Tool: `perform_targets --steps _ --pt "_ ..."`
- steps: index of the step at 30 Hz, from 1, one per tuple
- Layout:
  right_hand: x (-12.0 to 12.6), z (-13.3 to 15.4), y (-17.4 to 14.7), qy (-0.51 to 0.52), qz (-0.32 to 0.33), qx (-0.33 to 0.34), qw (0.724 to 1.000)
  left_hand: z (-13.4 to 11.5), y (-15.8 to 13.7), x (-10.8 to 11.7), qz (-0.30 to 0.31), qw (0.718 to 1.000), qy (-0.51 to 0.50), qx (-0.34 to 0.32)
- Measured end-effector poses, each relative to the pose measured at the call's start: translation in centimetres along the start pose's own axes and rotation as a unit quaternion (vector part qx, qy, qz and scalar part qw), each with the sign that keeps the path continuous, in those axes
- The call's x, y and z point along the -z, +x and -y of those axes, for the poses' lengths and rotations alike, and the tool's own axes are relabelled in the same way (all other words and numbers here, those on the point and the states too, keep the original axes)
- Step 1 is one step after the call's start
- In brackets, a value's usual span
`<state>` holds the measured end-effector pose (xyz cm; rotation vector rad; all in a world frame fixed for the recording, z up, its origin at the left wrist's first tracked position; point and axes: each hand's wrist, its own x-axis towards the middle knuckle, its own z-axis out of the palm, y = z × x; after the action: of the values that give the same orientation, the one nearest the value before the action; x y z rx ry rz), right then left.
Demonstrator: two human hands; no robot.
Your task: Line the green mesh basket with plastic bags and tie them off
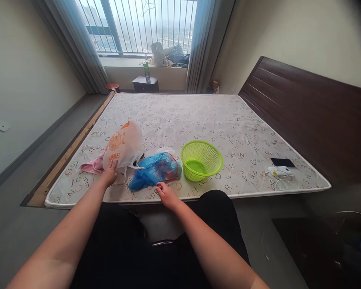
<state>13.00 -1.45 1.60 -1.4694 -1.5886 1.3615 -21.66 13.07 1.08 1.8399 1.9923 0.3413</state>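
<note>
My left hand (110,173) lies against the near side of a white plastic bag (128,140) with orange print, its fingers stretched out on the film. Beneath that bag's left side, a pink cloth (93,165) sticks out. Next to it is a crumpled blue plastic bag (153,170), with reddish and pale plastic showing at its right end. Just in front of the blue bag is my right hand (166,195), fingers loosely bent and apart, holding nothing visible. A green plastic basket (201,175) stands upright to the right, with nothing visible inside.
All this rests on a letter-patterned mattress (180,116). A black phone (282,162) and a white device with a cable (279,171) lie at the right. The dark headboard (303,100) rises on the right; a nightstand (145,85) with a green bottle (147,72) stands beyond.
</note>
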Motion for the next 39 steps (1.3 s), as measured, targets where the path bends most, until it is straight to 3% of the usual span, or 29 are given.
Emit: perform_targets --steps 5,8,12,14,16,19,22,25,27,30,36,39 --pt "-0.5 -0.2 -0.1 -0.002 0.027 0.013 1.0 -1.0 -0.5 -0.2 -0.008 1.0 0.012 -0.008" --pt "-0.5 -0.3 -0.1 -0.01 0.033 0.02 0.999 -2.1 -0.9 0.8 -0.059 0.998 0.014 -0.022" --pt "-0.5 -0.5 -0.1 -0.015 0.033 0.019 0.999 -4.9 -1.8 1.4 -0.142 0.986 -0.002 -0.091" --pt "-0.5 -0.7 0.0 -0.013 0.027 0.019 0.999 -6.9 -2.4 0.8 -0.113 0.983 -0.026 -0.145" --pt "-0.7 -0.8 0.1 -0.014 0.021 0.023 0.999 -8.9 -2.9 -0.2 -0.044 0.975 -0.077 -0.203" --pt "-0.8 -0.9 0.2 -0.018 0.017 0.032 0.999 -11.6 -3.7 -2.3 0.034 0.949 -0.177 -0.257" --pt "-0.9 -0.8 0.1 -0.022 0.022 0.036 0.999 -13.2 -4.0 -3.9 0.066 0.927 -0.204 -0.308" --pt "-0.7 -0.7 -0.1 -0.039 0.033 0.031 0.998 -13.7 -3.5 -4.7 0.087 0.941 -0.103 -0.311" --pt "-0.6 -0.6 -0.3 -0.05 0.039 0.026 0.998 -13.8 -2.8 -4.9 0.125 0.954 0.024 -0.271" --pt "-0.5 -0.6 -0.6 -0.065 0.046 0.012 0.997 -14.1 -1.9 -5.2 0.165 0.949 0.164 -0.213" --pt "-0.8 -0.5 -0.7 -0.099 0.067 0.0 0.993 -17.3 -2.1 -6.6 0.153 0.933 0.209 -0.249" --pt "-1.2 -0.4 -0.8 -0.106 0.073 -0.002 0.992 -19.1 -2.7 -7.5 0.111 0.951 0.21 -0.196"
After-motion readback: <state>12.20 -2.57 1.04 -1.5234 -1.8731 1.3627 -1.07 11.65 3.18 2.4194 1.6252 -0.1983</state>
